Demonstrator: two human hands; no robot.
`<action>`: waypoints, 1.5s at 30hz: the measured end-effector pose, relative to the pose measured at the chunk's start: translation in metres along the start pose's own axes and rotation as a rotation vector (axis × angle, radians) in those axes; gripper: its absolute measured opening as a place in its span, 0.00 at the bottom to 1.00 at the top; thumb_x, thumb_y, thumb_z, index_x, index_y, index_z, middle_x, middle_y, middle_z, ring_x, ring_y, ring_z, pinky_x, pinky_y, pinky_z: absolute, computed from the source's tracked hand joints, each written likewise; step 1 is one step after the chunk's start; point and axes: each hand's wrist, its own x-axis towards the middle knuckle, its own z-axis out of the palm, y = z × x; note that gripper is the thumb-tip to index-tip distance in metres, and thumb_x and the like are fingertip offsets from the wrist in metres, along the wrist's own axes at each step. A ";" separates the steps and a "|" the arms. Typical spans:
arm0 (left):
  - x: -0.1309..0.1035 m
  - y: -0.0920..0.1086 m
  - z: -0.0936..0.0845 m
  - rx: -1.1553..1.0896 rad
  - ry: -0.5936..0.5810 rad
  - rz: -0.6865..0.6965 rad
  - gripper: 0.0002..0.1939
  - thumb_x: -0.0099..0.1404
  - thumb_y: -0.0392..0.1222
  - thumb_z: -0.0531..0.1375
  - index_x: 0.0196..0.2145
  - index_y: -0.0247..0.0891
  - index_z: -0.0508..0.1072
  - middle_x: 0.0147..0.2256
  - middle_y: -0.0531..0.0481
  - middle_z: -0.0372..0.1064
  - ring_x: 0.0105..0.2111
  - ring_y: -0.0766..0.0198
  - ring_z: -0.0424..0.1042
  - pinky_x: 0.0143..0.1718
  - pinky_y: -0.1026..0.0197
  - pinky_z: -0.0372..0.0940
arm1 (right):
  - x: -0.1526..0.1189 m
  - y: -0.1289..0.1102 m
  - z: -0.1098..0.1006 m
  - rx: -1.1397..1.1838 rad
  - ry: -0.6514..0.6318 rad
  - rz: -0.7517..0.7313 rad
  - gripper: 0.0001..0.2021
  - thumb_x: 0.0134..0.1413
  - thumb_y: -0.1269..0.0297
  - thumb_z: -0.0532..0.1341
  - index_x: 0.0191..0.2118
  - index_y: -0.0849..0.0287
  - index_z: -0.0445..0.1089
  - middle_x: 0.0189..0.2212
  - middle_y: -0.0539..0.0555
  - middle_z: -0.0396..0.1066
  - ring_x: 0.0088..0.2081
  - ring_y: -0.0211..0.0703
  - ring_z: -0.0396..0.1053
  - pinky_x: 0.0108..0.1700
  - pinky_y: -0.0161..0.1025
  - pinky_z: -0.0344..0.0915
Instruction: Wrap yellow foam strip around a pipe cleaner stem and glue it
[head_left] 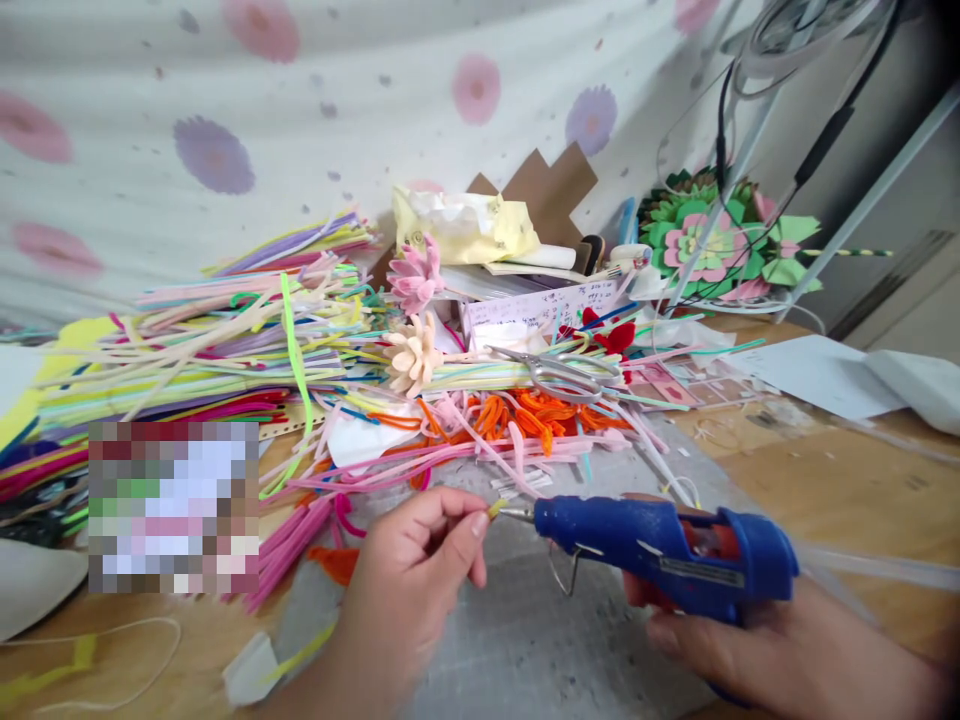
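The left hand (409,575) is low in the middle of the view. Its thumb and first finger are pinched together on a tiny yellow piece (495,508). The piece is too small to tell what it is.

The right hand (739,640) is closed around the handle of a blue glue gun (664,545). The gun lies on its side, pointing left. Its thin metal tip (517,514) touches the yellow piece, or is just beside it. A small wire stand hangs under the front of the gun.

Both hands are over a gray mat (525,630) that lies on the wooden bench (840,490).

Behind the hands is a big messy pile of fuzzy sticks (225,350) in many colors: pink, green, yellow, purple and white. A bunch of orange sticks (525,415) lies near the middle. Silver scissors (559,375) rest on top of the pile, just above the orange ones. A pink flower (416,275) and a cream flower (411,355) sit in the pile, the pink one above the cream one.

Farther back there is a crumpled yellow paper (469,225) and some brown cardboard (551,190). A green and pink paper flower (712,245) leans at the back right. White paper (817,375) lies on the bench at the right. A cloth with pink and purple flowers (225,110) hangs behind it all.
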 end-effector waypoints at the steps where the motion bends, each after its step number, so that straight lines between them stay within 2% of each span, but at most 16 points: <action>1: -0.001 0.001 0.000 -0.008 0.001 0.008 0.07 0.59 0.42 0.58 0.29 0.36 0.72 0.15 0.58 0.64 0.15 0.72 0.55 0.15 0.69 0.49 | 0.001 0.001 0.000 0.000 -0.018 -0.003 0.08 0.41 0.58 0.61 0.30 0.49 0.75 0.28 0.48 0.77 0.29 0.46 0.73 0.34 0.37 0.72; 7: -0.004 0.005 0.000 -0.045 0.008 0.027 0.06 0.58 0.41 0.58 0.29 0.37 0.73 0.14 0.58 0.63 0.14 0.72 0.55 0.15 0.68 0.48 | 0.004 0.006 0.000 0.035 -0.044 -0.017 0.11 0.43 0.59 0.60 0.36 0.46 0.75 0.30 0.47 0.78 0.32 0.46 0.75 0.36 0.35 0.73; 12: -0.003 0.004 0.001 -0.047 0.034 0.050 0.05 0.56 0.39 0.59 0.29 0.37 0.74 0.13 0.58 0.63 0.14 0.72 0.54 0.14 0.68 0.47 | 0.003 0.008 -0.002 0.061 -0.057 -0.003 0.09 0.43 0.59 0.60 0.34 0.46 0.73 0.30 0.47 0.78 0.31 0.47 0.75 0.35 0.36 0.73; 18: -0.003 0.007 0.003 -0.035 0.054 0.050 0.05 0.55 0.38 0.60 0.28 0.37 0.75 0.13 0.57 0.64 0.14 0.71 0.57 0.14 0.67 0.48 | 0.002 -0.002 -0.001 0.076 -0.046 0.003 0.08 0.42 0.59 0.61 0.33 0.50 0.73 0.28 0.49 0.77 0.31 0.48 0.74 0.35 0.38 0.73; 24: -0.004 0.006 0.002 -0.033 0.060 0.076 0.04 0.55 0.37 0.60 0.28 0.37 0.76 0.13 0.57 0.64 0.14 0.71 0.58 0.14 0.67 0.49 | 0.001 -0.005 -0.004 0.065 -0.069 -0.016 0.06 0.44 0.60 0.61 0.31 0.51 0.70 0.28 0.48 0.76 0.31 0.46 0.73 0.34 0.36 0.71; 32: -0.004 0.002 -0.001 -0.018 0.044 0.067 0.04 0.56 0.37 0.60 0.29 0.39 0.77 0.14 0.57 0.65 0.15 0.72 0.57 0.15 0.68 0.50 | 0.000 -0.003 -0.004 0.063 -0.082 0.091 0.07 0.44 0.58 0.61 0.29 0.53 0.71 0.27 0.48 0.74 0.31 0.45 0.72 0.33 0.35 0.71; 37: -0.003 0.002 0.000 -0.022 0.059 0.052 0.05 0.55 0.37 0.61 0.29 0.38 0.77 0.13 0.57 0.64 0.14 0.71 0.57 0.15 0.68 0.49 | 0.000 -0.007 -0.006 0.079 -0.126 0.143 0.08 0.41 0.56 0.61 0.31 0.51 0.70 0.28 0.49 0.74 0.32 0.48 0.72 0.34 0.37 0.71; 42: -0.002 0.001 -0.001 -0.022 0.040 0.065 0.04 0.56 0.37 0.61 0.28 0.38 0.76 0.14 0.57 0.65 0.14 0.71 0.57 0.15 0.68 0.50 | -0.002 -0.014 -0.002 0.151 0.061 0.145 0.06 0.37 0.58 0.61 0.26 0.51 0.70 0.24 0.48 0.73 0.29 0.47 0.71 0.32 0.37 0.69; 45: -0.002 0.001 -0.002 -0.023 0.023 0.057 0.04 0.57 0.38 0.60 0.28 0.38 0.76 0.14 0.57 0.64 0.14 0.72 0.56 0.15 0.68 0.49 | -0.001 -0.011 0.000 0.188 0.046 0.169 0.07 0.36 0.60 0.63 0.27 0.51 0.72 0.24 0.47 0.74 0.29 0.45 0.71 0.33 0.36 0.69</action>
